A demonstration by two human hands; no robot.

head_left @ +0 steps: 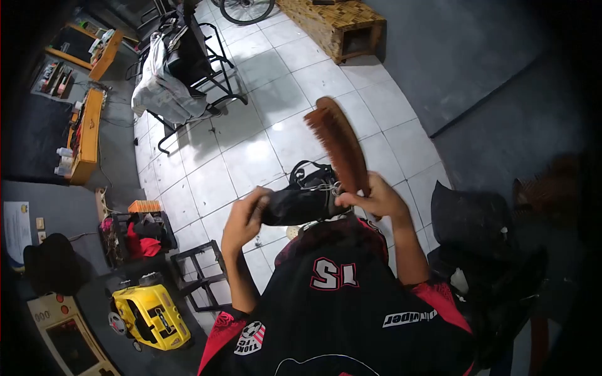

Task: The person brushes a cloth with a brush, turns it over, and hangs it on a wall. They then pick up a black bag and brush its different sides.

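A black shoe (291, 207) with pale laces lies sideways in front of my body, above the white tiled floor. My left hand (248, 216) grips one end of it, fingers over the top and thumb along the near side. In my right hand (379, 199) is the end of a brown wooden brush (342, 141), its reddish-brown bristles facing left and its far end pointing up and away. The brush's lower end is beside the laces, and my right thumb is close to the shoe; whether it touches cannot be made out.
A black metal-framed chair (216, 62) draped with a pale cloth (160, 91) stands at the upper left. Below left are a yellow toy car (150, 316) and a black frame (199, 276). A wooden box (338, 28) is at the top, a black bag (470, 216) at right.
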